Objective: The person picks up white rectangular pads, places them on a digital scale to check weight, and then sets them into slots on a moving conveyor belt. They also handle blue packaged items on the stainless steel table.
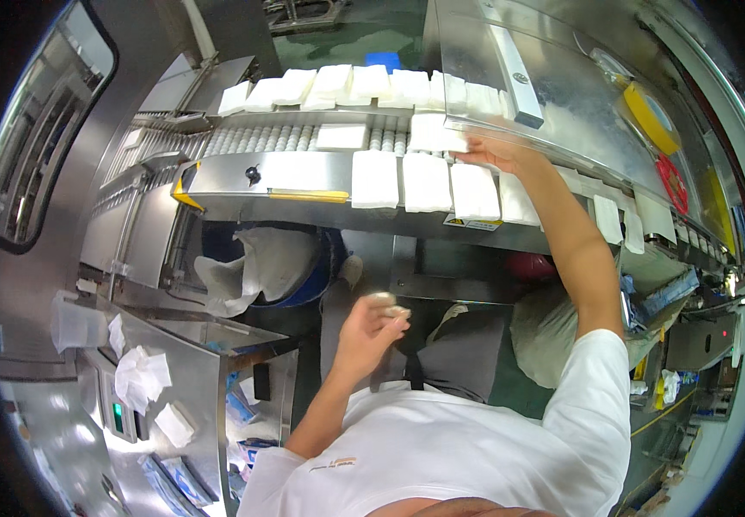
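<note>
My right arm reaches over the front of the conveyor, and my right hand (495, 153) is at the edge of the clear cover. Its fingers stretch leftward, open, by a white soft pack (433, 133) on the rollers; whether they touch it I cannot tell. Just below that hand, a row of white packs hangs over the front rail, among them one pack (475, 191). My left hand (372, 332) is in front of my body, above my lap, with fingers curled together. What it holds, if anything, is too small to make out.
More white packs (332, 84) line the far rail, and another white pack (342, 136) lies on the rollers (260, 140). A blue bin (325, 267) with white material stands below the conveyor. Left is a metal stand with crumpled white sheets (142, 379). Yellow tape (651, 119) rests on the clear cover (562, 95).
</note>
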The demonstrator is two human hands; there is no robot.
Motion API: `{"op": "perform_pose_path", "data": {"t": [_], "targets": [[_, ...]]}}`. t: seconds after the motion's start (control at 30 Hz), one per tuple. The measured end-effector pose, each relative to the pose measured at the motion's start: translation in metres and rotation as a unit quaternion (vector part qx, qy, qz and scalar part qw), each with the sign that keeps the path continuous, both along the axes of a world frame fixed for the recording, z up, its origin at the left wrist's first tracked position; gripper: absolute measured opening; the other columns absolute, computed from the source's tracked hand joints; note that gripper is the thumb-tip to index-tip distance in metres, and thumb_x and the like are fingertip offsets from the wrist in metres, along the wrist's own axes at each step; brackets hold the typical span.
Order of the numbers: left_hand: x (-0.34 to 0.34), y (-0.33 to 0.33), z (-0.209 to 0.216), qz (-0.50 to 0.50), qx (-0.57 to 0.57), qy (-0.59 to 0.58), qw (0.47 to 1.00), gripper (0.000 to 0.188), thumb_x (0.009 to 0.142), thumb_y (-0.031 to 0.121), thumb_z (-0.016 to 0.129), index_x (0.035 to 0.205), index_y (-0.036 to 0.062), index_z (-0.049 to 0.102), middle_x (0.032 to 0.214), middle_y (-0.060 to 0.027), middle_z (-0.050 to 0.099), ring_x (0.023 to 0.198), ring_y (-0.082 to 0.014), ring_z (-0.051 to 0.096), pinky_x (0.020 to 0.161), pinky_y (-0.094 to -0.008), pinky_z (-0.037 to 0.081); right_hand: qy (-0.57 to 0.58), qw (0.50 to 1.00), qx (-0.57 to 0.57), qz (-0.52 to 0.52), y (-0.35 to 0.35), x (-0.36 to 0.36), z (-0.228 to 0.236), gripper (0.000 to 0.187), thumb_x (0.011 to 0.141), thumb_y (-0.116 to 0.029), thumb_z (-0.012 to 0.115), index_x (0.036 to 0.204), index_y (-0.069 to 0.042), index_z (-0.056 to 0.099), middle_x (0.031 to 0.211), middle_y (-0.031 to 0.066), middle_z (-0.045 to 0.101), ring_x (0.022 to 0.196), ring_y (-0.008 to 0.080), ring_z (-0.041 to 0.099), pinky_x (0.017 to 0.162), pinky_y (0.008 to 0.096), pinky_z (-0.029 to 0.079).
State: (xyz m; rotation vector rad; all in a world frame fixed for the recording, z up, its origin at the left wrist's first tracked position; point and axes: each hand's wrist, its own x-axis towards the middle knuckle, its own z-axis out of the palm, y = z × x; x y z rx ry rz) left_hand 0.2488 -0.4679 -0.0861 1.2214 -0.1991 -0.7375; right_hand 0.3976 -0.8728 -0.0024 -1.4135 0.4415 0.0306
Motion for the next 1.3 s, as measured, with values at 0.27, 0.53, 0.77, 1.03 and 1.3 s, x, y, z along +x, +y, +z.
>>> {"op": "perform_pose_path", "data": {"t": [0.27,0.53,0.77,1.03,1.3], "targets": [[-0.001,0.042,-0.034,0.05,0.057,0.031,0.997,0.038,0.1,0.01,0.067,0.133,-0.0006,0.05,0.114,-0.0156,0.071,0.096,-0.0191,0.07,0.083,-0.0303,0.058,0.132,0.837,-0.532,-0.003,-0.05,-0.051,0.066,0.031,0.092,-0.029,0.069,0.097,0.001,0.071,0.086,0.0181,0.073,0.076,0.026,0.071,0.07,0.0393,0.058],[-0.006,0.063,-0.137,0.065,0.27,-0.134,0.951,0.046,0.094,0.023,0.075,0.127,-0.0027,0.054,0.104,-0.0141,0.074,0.095,-0.0214,0.073,0.086,-0.0343,0.057,-0.002,0.894,-0.426,0.137,0.081,0.05,0.035,0.035,0.1,-0.028,0.061,0.119,0.0,0.068,0.099,0.006,0.069,0.082,0.0121,0.065,0.072,0.0288,0.057],[-0.01,0.081,-0.115,0.085,0.228,-0.075,0.967,0.046,0.096,0.016,0.074,0.132,-0.0021,0.052,0.109,-0.0115,0.072,0.095,-0.0172,0.07,0.087,-0.0325,0.056,0.02,0.886,-0.416,0.203,0.161,0.156,-0.013,0.046,0.095,-0.043,0.066,0.081,0.001,0.067,0.07,0.0099,0.063,0.06,0.0168,0.06,0.053,0.0339,0.051],[-0.008,0.091,-0.112,0.118,0.155,-0.038,0.98,0.037,0.097,0.013,0.073,0.127,0.0006,0.055,0.112,-0.009,0.07,0.099,-0.0133,0.065,0.088,-0.0253,0.052,0.225,0.804,-0.55,0.016,0.204,0.211,-0.069,0.052,0.086,-0.035,0.064,0.121,0.003,0.072,0.13,0.0255,0.066,0.117,0.0345,0.065,0.104,0.0515,0.047],[0.006,0.078,-0.062,0.11,0.115,-0.081,0.984,0.039,0.097,0.005,0.07,0.132,-0.0019,0.054,0.12,-0.0127,0.069,0.109,-0.0167,0.066,0.095,-0.0285,0.052,-0.1,0.896,-0.432,0.03,0.148,0.184,-0.039,0.055,0.076,-0.045,0.083,0.098,0.005,0.075,0.092,0.0188,0.071,0.084,0.0244,0.07,0.07,0.034,0.055]]}}
